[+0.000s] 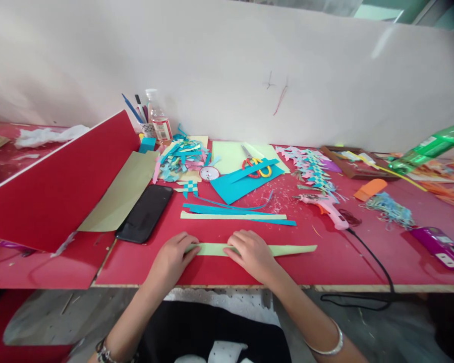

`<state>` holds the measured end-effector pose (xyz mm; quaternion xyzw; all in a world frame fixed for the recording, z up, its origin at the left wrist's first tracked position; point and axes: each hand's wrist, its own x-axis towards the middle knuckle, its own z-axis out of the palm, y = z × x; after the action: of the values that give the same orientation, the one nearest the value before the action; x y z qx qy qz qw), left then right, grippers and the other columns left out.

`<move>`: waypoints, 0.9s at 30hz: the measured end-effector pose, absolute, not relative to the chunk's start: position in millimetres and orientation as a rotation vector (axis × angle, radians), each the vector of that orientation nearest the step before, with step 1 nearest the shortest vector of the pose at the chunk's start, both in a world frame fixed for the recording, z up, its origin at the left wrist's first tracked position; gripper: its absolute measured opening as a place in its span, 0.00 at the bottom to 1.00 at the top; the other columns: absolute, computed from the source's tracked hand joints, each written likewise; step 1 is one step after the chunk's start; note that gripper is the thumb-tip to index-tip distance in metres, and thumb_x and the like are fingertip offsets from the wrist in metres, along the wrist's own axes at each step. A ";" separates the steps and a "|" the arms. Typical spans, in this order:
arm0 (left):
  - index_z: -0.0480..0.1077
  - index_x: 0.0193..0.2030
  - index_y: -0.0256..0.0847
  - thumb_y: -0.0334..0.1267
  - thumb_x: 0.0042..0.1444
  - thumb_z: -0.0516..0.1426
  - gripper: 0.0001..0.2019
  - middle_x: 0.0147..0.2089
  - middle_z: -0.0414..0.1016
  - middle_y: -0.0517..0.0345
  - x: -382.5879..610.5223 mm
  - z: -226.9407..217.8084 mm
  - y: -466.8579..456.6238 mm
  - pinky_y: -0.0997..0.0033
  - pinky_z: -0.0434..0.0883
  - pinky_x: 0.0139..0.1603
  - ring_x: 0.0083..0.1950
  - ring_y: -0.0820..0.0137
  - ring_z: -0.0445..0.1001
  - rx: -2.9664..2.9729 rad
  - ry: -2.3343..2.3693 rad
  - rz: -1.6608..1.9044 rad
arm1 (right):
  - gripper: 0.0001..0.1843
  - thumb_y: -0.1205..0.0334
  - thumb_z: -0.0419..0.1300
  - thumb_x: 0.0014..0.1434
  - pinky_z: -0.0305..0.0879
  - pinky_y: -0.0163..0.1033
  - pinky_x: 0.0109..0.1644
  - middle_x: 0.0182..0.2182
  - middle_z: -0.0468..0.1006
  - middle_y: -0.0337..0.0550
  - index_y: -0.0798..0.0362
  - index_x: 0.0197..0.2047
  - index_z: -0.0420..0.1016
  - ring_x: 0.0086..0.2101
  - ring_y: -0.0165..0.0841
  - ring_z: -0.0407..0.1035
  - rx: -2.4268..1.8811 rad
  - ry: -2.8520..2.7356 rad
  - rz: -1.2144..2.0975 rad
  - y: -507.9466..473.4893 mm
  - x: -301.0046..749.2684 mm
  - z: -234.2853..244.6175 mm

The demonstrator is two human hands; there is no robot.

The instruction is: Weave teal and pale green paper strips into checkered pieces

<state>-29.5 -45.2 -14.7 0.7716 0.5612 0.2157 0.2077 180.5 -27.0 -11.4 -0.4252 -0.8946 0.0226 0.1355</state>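
A pale green paper strip [212, 249] lies lengthwise along the front of the red table. My left hand [177, 256] is closed on its left end, thumb and fingers together. Around its middle, the fingers of my right hand [248, 252] pinch the same strip, and its free end stretches out to the right. Just beyond both hands are several blue paper strips [272, 221] and another pale green strip [232, 216]. A small woven blue-and-green piece [190, 187] sits behind them.
Left of the hands lies a black phone [144, 214] beside a red upright board [68, 186]. Scissors [257, 168] rest on blue paper [245, 182]. To the right are a pink glue gun [327, 207] with a black cord, a tilted green bottle [431, 146] and a purple box [439, 247].
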 end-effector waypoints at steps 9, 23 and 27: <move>0.63 0.39 0.41 0.38 0.57 0.42 0.11 0.37 0.66 0.56 -24.8 -9.7 -47.0 0.75 0.64 0.34 0.36 0.71 0.68 2.233 1.696 0.474 | 0.10 0.63 0.47 0.57 0.46 0.35 0.30 0.23 0.66 0.38 0.54 0.25 0.62 0.28 0.29 0.59 -1.242 -2.601 -0.043 -27.8 177.5 -11.9; 0.63 0.46 0.45 0.28 0.53 0.43 0.17 0.50 0.63 0.53 -11.1 -1.1 -62.0 0.61 0.58 0.47 0.47 0.64 0.62 2.645 1.782 0.407 | 0.07 0.61 0.49 0.56 0.47 0.35 0.31 0.26 0.67 0.38 0.53 0.28 0.62 0.30 0.30 0.60 -1.253 -2.588 0.079 -24.6 177.3 -11.9; 0.56 0.54 0.41 0.42 0.54 0.45 0.20 0.54 0.61 0.53 10.1 -5.3 -80.0 0.62 0.52 0.54 0.53 0.64 0.58 2.728 1.470 0.296 | 0.07 0.61 0.48 0.56 0.47 0.36 0.32 0.26 0.67 0.39 0.53 0.28 0.62 0.31 0.30 0.59 -1.251 -2.580 0.081 -24.7 176.8 -12.0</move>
<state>10.1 -80.0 -5.3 0.8762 0.4723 0.0951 0.0143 176.8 -24.7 -12.0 -0.4320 -0.8911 0.0279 0.1360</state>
